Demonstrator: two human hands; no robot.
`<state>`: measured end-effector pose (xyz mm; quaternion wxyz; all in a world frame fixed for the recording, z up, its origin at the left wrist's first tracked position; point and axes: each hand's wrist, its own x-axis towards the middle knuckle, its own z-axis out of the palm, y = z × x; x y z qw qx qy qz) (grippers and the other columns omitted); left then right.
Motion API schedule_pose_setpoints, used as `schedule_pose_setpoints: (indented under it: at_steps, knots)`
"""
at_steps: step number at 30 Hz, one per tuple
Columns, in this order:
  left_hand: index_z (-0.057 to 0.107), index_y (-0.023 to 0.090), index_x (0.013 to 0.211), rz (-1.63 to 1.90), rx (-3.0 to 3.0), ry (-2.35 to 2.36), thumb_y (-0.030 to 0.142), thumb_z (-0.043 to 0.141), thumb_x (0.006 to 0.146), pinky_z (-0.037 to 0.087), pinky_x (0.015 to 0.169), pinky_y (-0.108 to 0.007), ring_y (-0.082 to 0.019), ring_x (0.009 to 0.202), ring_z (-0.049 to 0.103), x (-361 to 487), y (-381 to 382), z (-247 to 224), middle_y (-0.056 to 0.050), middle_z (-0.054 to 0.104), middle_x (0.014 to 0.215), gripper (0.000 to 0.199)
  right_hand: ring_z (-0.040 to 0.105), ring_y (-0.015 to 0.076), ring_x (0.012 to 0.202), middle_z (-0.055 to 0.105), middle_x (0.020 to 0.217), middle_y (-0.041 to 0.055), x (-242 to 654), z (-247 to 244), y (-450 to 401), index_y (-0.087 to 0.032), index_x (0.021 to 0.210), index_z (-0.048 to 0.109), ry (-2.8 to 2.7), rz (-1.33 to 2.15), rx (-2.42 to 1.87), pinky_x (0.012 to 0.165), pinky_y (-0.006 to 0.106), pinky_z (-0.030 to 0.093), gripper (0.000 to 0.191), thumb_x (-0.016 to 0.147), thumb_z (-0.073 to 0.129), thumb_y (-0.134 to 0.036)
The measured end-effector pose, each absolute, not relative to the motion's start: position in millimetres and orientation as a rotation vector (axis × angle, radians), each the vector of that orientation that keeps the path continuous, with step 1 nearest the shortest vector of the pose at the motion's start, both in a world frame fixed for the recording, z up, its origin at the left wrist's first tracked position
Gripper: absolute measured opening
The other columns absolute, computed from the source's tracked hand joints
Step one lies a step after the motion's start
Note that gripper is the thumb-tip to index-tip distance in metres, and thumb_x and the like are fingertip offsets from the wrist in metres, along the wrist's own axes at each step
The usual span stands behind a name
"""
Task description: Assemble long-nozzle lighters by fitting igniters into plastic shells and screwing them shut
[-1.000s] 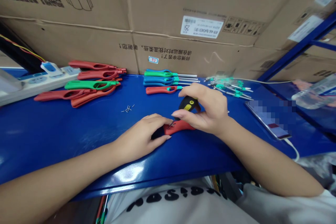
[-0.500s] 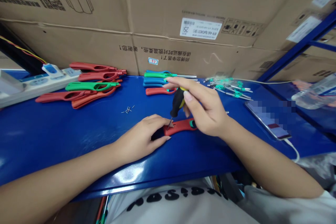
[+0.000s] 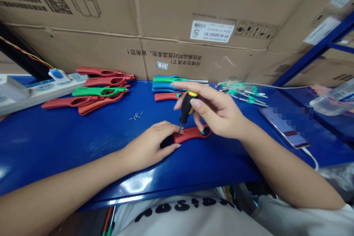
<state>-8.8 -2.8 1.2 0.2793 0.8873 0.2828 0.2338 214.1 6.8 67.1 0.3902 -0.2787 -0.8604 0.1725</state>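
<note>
A red gas lighter (image 3: 190, 134) with a green trigger lies on the blue table, its front end hidden behind my right hand. My left hand (image 3: 156, 142) grips its handle end between thumb and fingers. In my right hand (image 3: 215, 108) is a short black and yellow screwdriver (image 3: 187, 108), slightly tilted, its tip down on the lighter's handle end near my left fingertips. Several loose small screws (image 3: 136, 116) lie on the table beyond my left hand.
Red, orange and green lighter shells (image 3: 102, 92) are piled at the back left beside a white power strip (image 3: 45, 87). Blue, green and red lighters (image 3: 167, 87) lie at the back centre. Metal tubes with green parts (image 3: 243, 92), a phone (image 3: 284, 127) and a plastic bottle (image 3: 329, 99) are on the right.
The fingers of my right hand have shifted around the screwdriver handle, with some now stretched lower. The screwdriver tip and my left hand stay at the lighter's handle end.
</note>
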Motion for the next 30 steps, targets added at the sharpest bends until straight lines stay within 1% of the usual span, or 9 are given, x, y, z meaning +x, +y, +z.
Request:
schedule_pose_setpoints:
  at_steps: [4,7,10,15,17,21,24,27,30]
  knots:
    - [0.060,0.021,0.119,0.632,2.409,0.754,0.024,0.063,0.095,0.051,0.099,-0.040,-0.023,0.112,0.062,-9.2,-2.9,0.0,-0.007,0.069,0.117,0.025,0.071,0.0171,0.081,0.076,0.096,0.0046,213.1,65.0,8.5,-0.021,0.105,0.070,-2.124,0.003,-0.710,0.075,0.030,0.059,0.024,0.092,0.068,-0.040]
    - [0.059,0.019,0.121,0.632,2.415,0.750,0.025,0.063,0.095,0.051,0.099,-0.038,-0.021,0.110,0.062,-9.8,-2.4,-1.4,-0.007,0.068,0.116,0.027,0.070,0.0203,0.100,0.073,0.117,0.0086,210.7,63.6,7.4,-0.020,0.125,0.064,-2.166,-0.037,-0.677,0.087,0.034,0.058,0.030,0.102,0.050,-0.032]
    - [0.059,0.019,0.121,0.614,2.407,0.749,0.025,0.063,0.095,0.051,0.097,-0.038,-0.021,0.108,0.062,-10.0,-2.0,-1.2,-0.007,0.068,0.115,0.027,0.070,0.0160,0.097,0.063,0.137,0.0082,208.5,61.4,6.9,-0.024,0.150,0.042,-2.167,0.280,-0.722,0.082,0.032,0.060,0.044,0.106,0.034,-0.025]
    - [0.058,0.020,0.121,0.607,2.414,0.742,0.024,0.062,0.096,0.049,0.100,-0.039,-0.022,0.112,0.060,-10.0,-2.2,-0.5,-0.007,0.067,0.117,0.025,0.070,0.0169,0.082,0.076,0.106,0.0045,210.0,58.7,8.1,-0.021,0.118,0.067,-2.066,-0.030,-0.713,0.078,0.030,0.059,0.033,0.090,0.071,-0.037]
    - [0.058,0.020,0.121,0.613,2.422,0.734,0.025,0.061,0.097,0.049,0.100,-0.039,-0.022,0.112,0.060,-9.9,-2.2,-0.7,-0.007,0.067,0.117,0.025,0.071,0.0191,0.090,0.075,0.108,0.0059,210.2,60.2,6.5,-0.021,0.120,0.066,-2.081,-0.125,-0.687,0.085,0.033,0.058,0.030,0.094,0.065,-0.036]
    - [0.058,0.019,0.121,0.583,2.420,0.736,0.026,0.060,0.097,0.049,0.098,-0.038,-0.021,0.109,0.060,-10.1,-1.7,-1.4,-0.006,0.067,0.115,0.024,0.068,0.0184,0.107,0.066,0.133,0.0097,208.3,63.8,3.4,-0.022,0.148,0.044,-2.180,0.232,-0.687,0.090,0.035,0.058,0.043,0.106,0.034,-0.023]
    - [0.059,0.019,0.119,0.594,2.429,0.730,0.025,0.061,0.097,0.048,0.099,-0.037,-0.020,0.110,0.059,-10.3,-1.3,-1.9,-0.005,0.067,0.115,0.023,0.071,0.0157,0.092,0.072,0.119,0.0069,209.4,63.0,4.4,-0.022,0.139,0.055,-2.163,0.256,-0.673,0.079,0.029,0.059,0.037,0.102,0.051,-0.030]
    - [0.058,0.019,0.118,0.606,2.443,0.717,0.025,0.062,0.097,0.047,0.100,-0.036,-0.020,0.111,0.059,-9.9,-1.1,-1.7,-0.005,0.067,0.115,0.022,0.071,0.0166,0.084,0.076,0.106,0.0058,212.1,61.4,4.9,-0.021,0.118,0.068,-2.132,-0.092,-0.664,0.077,0.028,0.058,0.033,0.090,0.071,-0.037]
    - [0.058,0.019,0.118,0.604,2.443,0.714,0.026,0.061,0.097,0.048,0.099,-0.035,-0.020,0.110,0.060,-9.4,-1.1,-0.9,-0.005,0.067,0.115,0.022,0.071,0.0199,0.099,0.072,0.120,0.0092,212.0,62.9,2.7,-0.019,0.131,0.061,-2.162,-0.151,-0.655,0.084,0.032,0.058,0.034,0.100,0.053,-0.030]
